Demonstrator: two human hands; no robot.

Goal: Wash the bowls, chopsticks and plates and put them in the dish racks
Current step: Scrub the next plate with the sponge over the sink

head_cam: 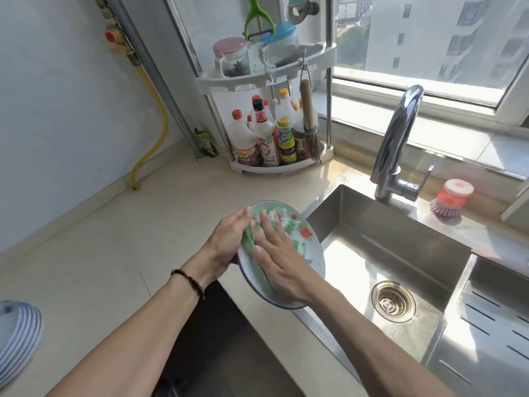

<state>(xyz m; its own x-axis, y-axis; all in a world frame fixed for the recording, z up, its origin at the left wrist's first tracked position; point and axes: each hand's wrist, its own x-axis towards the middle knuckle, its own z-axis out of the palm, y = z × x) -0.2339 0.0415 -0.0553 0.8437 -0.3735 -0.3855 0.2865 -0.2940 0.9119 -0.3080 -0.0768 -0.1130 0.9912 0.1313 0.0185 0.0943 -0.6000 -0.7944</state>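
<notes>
Plate (307, 247): stiff, breakable, likely slick with suds; best taken at the rim with support behind. White, dark rim line, red-and-green pattern. Held tilted over the counter edge beside the sink (352, 213). Left hand (229, 239) grips its far edge; right hand (282, 262), fingers spread flat, presses a green cloth (259, 277) onto its face.

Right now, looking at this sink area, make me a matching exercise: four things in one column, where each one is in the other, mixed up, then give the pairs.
Things:
1. plate
2. green cloth
3. scrub brush
4. sauce bottles

Places:
A. on the corner rack's lower shelf
B. on the counter right of the tap
C. pressed to the plate by the right hand
D. held tilted at the sink's left edge by the left hand

Pairs: 1-D, 2-C, 3-B, 4-A
</notes>
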